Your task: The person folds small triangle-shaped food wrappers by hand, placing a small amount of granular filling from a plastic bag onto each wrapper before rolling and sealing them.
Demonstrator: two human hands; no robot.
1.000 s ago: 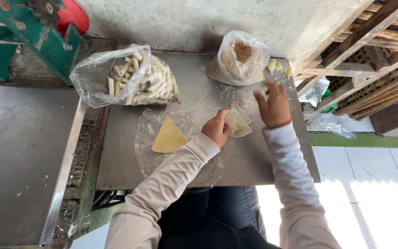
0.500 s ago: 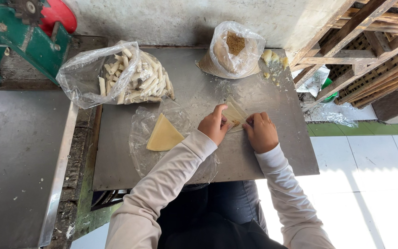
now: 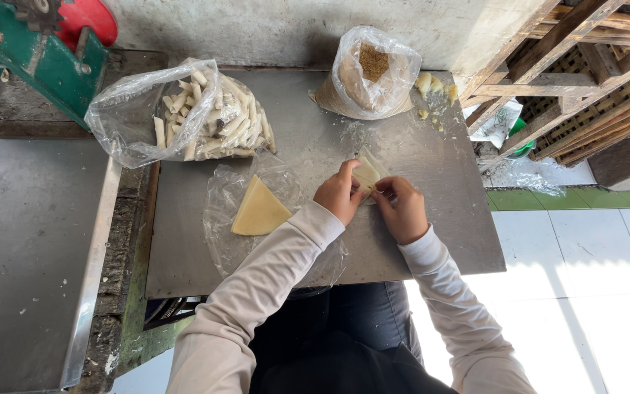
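The metal bench (image 3: 432, 241) gives a flat surface for folding. Near its middle, the left hand (image 3: 338, 194) and right hand (image 3: 403, 209) meet over a pale pastry wrapper (image 3: 365, 172) — fingers of both pinching its edges so it stays flat.

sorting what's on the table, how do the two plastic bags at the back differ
The left bag lies on its side, mouth open, full of pale rolled sticks. The right bag stands upright and holds a brown crumbly filling. The left bag is wider and sprawls over the metal sheet's edge; the right bag sits fully on it. Both are clear plastic, and neither is touched by the hands.
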